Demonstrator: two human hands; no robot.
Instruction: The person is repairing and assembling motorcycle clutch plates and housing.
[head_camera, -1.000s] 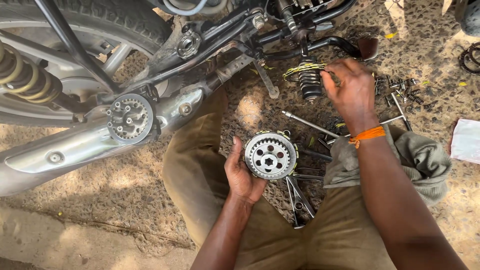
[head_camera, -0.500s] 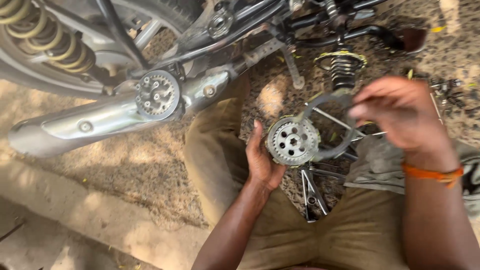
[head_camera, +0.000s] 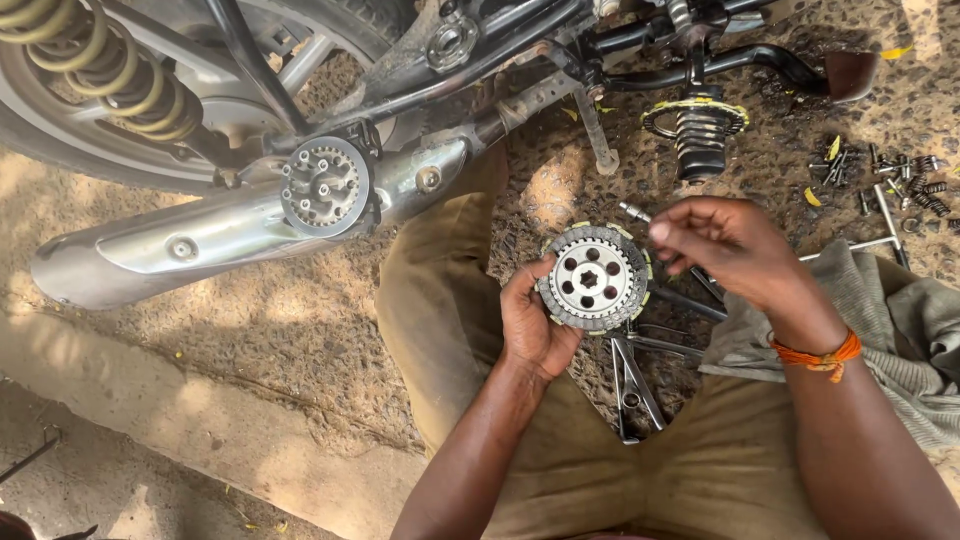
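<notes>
Left hand (head_camera: 532, 325) fingers clamped on the rim of the round clutch hub (head_camera: 593, 279) at frame centre. Right hand (head_camera: 725, 247), at 3 o'clock of the hub, fingers pinched together beside its rim. Pliers (head_camera: 630, 380) lie at 6 o'clock; coil spring (head_camera: 700, 135) at 1 o'clock.

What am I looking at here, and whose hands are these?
The picture comes from a camera worn on a person's head, looking down at their own two bare hands. The left hand holds a round toothed metal disc pack in its grip. The right hand, with an orange wristband, hovers just beside the disc, fingers pinched; anything between them is too small to tell. Above is a motorcycle's silver exhaust pipe and coiled rear spring. On the gravel ground lie pliers, a grey cloth and small bolts and springs.
</notes>
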